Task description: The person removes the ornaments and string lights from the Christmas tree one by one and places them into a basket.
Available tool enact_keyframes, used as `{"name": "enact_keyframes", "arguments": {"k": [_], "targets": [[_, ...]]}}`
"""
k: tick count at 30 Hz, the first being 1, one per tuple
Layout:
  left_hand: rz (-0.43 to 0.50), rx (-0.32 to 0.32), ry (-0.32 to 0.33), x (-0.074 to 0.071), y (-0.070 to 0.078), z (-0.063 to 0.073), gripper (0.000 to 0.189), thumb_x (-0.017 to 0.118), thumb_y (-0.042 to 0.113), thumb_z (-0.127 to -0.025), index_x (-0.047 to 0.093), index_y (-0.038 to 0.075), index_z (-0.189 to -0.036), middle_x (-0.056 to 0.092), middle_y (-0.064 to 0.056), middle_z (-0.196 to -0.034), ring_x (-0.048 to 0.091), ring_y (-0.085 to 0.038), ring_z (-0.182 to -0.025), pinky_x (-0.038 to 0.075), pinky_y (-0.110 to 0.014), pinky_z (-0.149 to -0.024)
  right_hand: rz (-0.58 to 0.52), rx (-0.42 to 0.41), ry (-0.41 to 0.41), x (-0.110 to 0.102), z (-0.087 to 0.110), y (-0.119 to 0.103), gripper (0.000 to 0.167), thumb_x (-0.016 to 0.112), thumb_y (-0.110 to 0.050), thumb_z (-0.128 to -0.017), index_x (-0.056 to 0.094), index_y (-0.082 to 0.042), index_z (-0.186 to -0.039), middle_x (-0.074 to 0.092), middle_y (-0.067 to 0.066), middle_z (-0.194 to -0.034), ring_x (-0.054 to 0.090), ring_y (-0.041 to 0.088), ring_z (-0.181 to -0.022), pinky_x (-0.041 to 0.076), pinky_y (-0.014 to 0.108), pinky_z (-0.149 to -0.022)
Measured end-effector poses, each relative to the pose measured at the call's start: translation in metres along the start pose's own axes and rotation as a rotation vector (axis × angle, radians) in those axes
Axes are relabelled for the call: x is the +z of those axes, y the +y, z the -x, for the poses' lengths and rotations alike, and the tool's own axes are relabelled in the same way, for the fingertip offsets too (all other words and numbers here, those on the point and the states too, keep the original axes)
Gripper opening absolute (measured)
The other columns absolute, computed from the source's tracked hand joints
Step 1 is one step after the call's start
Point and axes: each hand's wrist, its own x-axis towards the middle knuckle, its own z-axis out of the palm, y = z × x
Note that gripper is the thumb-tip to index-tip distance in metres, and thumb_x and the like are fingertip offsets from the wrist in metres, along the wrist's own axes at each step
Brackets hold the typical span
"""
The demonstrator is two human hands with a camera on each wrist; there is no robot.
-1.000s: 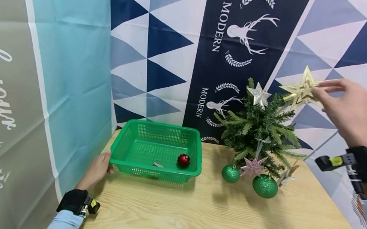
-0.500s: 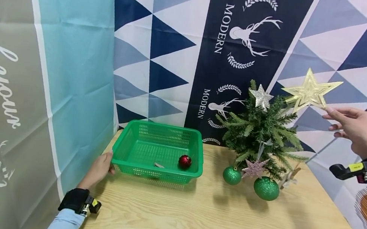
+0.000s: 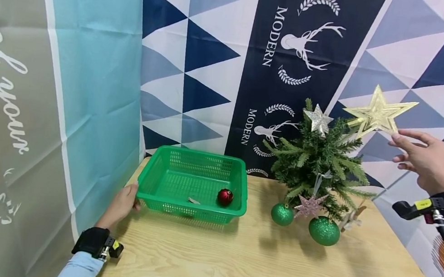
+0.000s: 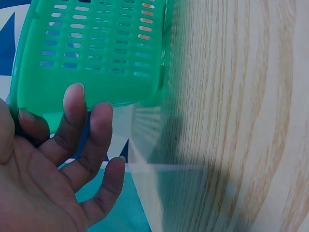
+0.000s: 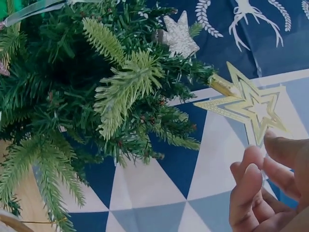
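A gold layered star [image 3: 378, 114] is at the top of a small green artificial Christmas tree [image 3: 319, 154]. My right hand [image 3: 429, 160] pinches the star's lower right point between thumb and fingertips. In the right wrist view the gold tube [image 5: 224, 86] behind the star meets the tip of a top branch. My left hand [image 3: 122, 202] grips the left end of a green plastic basket [image 3: 145, 200], with its other fingers loosely curled below the rim in the left wrist view. A dark red ball ornament [image 3: 225, 197] and a small pale strip [image 3: 194, 200] lie in the basket.
A silver glitter star [image 3: 318, 120] sits high on the tree. Lower down hang a pink glitter star [image 3: 309, 206], two green glitter balls [image 3: 324, 231] and a wooden-looking ornament [image 3: 353, 217]. Patterned cloth [image 3: 210, 64] stands behind the wooden table [image 3: 233, 258].
My right hand has shifted down and right from the star's side to its lower right point, and the star now faces the head camera more fully. The left hand stays at the basket.
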Motion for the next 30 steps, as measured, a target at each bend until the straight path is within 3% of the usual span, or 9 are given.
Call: {"name": "enact_keyframes", "arguments": {"k": [6, 10, 13, 20, 30], "targets": [[0.015, -0.015, 0.012, 0.0, -0.0024, 0.0007, 0.056, 0.017, 0.052, -0.105, 0.041, 0.008, -0.08, 0.062, -0.011, -0.075, 0.06, -0.027, -0.072, 0.042, -0.031, -0.07, -0.058, 0.013, 0.023, 0.0037, -0.0012, 0.0041, 0.025, 0.063, -0.044, -0.089, 0.061, -0.03, -0.109, 0.067, -0.031, -0.076, 0.062, 0.003, -0.055, 0.05, 0.021, -0.049], [0.016, -0.006, 0.018, 0.0006, -0.0016, -0.0003, 0.055, 0.018, 0.051, -0.105, 0.04, 0.008, -0.079, 0.062, -0.011, -0.074, 0.062, -0.029, -0.073, 0.043, -0.031, -0.07, -0.027, 0.013, 0.047, 0.0038, -0.0019, 0.0084, 0.018, 0.062, -0.046, -0.088, 0.062, -0.034, -0.101, 0.065, -0.033, -0.073, 0.059, 0.0, -0.056, 0.048, 0.019, -0.049], [0.015, -0.004, 0.024, 0.0016, -0.0005, -0.0012, 0.051, 0.019, 0.047, -0.106, 0.037, 0.009, -0.077, 0.062, -0.011, -0.073, 0.062, -0.029, -0.071, 0.043, -0.031, -0.069, -0.031, -0.001, 0.07, 0.0026, -0.0026, 0.0093, 0.016, 0.062, -0.046, -0.089, 0.062, -0.035, -0.1, 0.065, -0.032, -0.073, 0.058, 0.001, -0.056, 0.047, 0.019, -0.049], [0.004, 0.0, 0.023, 0.0018, 0.0006, -0.0022, 0.054, 0.017, 0.051, -0.105, 0.039, 0.009, -0.079, 0.061, -0.011, -0.072, 0.06, -0.024, -0.067, 0.041, -0.03, -0.07, -0.159, -0.054, 0.119, -0.0021, -0.0056, 0.0032, 0.023, 0.068, -0.039, -0.087, 0.07, -0.026, -0.106, 0.068, -0.025, -0.075, 0.058, 0.005, -0.051, 0.045, 0.02, -0.045], [0.011, 0.0, 0.013, 0.0008, -0.001, -0.0031, 0.056, 0.018, 0.053, -0.104, 0.041, 0.008, -0.08, 0.062, -0.011, -0.073, 0.06, -0.028, -0.069, 0.041, -0.031, -0.067, -0.125, -0.085, 0.116, -0.0025, -0.0074, 0.0028, 0.017, 0.068, -0.033, -0.088, 0.073, -0.023, -0.101, 0.069, -0.024, -0.073, 0.055, 0.004, -0.053, 0.044, 0.017, -0.047]]}}
